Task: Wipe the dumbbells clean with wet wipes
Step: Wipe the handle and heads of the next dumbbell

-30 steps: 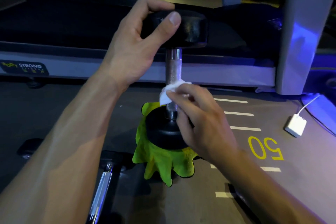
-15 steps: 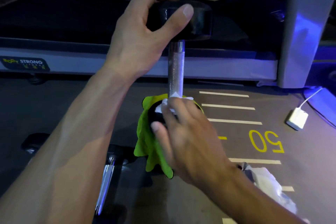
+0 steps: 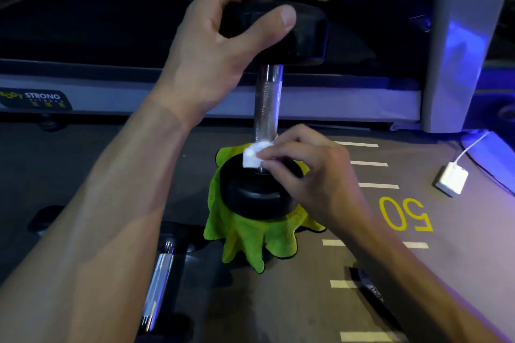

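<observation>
A black dumbbell [image 3: 267, 100] with a knurled steel handle stands upright, its lower head resting on a bright green cloth [image 3: 250, 239] on the floor. My left hand [image 3: 220, 44] grips the upper black head from the left, thumb across its front. My right hand [image 3: 306, 172] pinches a small folded white wet wipe [image 3: 252, 154] against the base of the handle, where it meets the lower head. A second dumbbell [image 3: 158, 284] with a shiny handle lies on the floor at lower left, partly hidden by my left forearm.
A treadmill [image 3: 111, 86] with a grey side rail runs across the back, its grey upright post [image 3: 457, 44] at the right. A white charger block [image 3: 452, 179] with a cable lies on the floor at right, near white floor stripes and a yellow "50" marking.
My right hand has turned around the lower end of the handle, and the wipe now shows on the left of the handle base. The left hand keeps its grip on the top head.
</observation>
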`<state>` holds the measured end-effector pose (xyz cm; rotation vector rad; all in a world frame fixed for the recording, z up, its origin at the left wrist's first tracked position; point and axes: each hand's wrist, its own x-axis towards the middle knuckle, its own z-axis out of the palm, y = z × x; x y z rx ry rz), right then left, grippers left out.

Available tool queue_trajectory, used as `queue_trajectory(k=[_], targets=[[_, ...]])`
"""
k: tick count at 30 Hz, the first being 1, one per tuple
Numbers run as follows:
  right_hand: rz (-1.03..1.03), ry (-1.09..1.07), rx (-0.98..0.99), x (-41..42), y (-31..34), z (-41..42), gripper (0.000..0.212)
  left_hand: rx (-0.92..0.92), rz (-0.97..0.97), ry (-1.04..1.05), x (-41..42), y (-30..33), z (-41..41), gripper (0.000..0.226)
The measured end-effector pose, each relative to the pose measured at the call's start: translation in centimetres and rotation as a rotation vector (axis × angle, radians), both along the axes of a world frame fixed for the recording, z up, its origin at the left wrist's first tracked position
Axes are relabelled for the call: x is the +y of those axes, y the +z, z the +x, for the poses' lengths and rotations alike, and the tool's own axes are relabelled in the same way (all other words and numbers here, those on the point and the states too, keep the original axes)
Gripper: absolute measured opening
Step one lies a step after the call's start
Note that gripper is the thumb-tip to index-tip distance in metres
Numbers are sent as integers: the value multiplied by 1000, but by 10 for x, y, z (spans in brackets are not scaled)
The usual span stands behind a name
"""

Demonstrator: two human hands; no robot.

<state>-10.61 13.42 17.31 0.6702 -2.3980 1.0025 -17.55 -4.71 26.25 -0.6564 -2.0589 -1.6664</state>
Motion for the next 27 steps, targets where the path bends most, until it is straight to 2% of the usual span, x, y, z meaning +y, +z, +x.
queue_trajectory(k=[3, 5, 10, 12, 15, 16, 19, 21, 24, 27], targets=[[-16, -105, 275, -9, 25, -23, 12, 3, 30, -38, -3, -2, 0, 28], [-65, -139, 359, -13, 34, -32, 12, -3, 33, -54, -4, -3, 0, 27], [84, -39, 79, -10, 0, 8, 12, -27, 118, -35, -12, -6, -4, 27], [105, -61, 194, -13, 17, -10, 9, -25, 116, -59, -11, -8, -3, 25], [-39, -168, 338, -25, 42, -31, 9, -35, 96, -87, -9, -7, -2, 23], [-55, -175, 313, -28, 35, -25, 10, -38, 102, -72, -9, -7, -3, 24], [73, -144, 187, -24, 3, 5, 11, -46, 152, -35, -11, -8, -6, 26], [101, -126, 201, -20, 8, 0, 10, -47, 160, -29, -11, -9, -5, 25], [-52, -213, 342, -17, 42, -32, 8, -50, 137, -28, -10, -9, -2, 24], [-51, -219, 258, -17, 32, -26, 6, -41, 145, -27, -11, -9, -3, 26]])
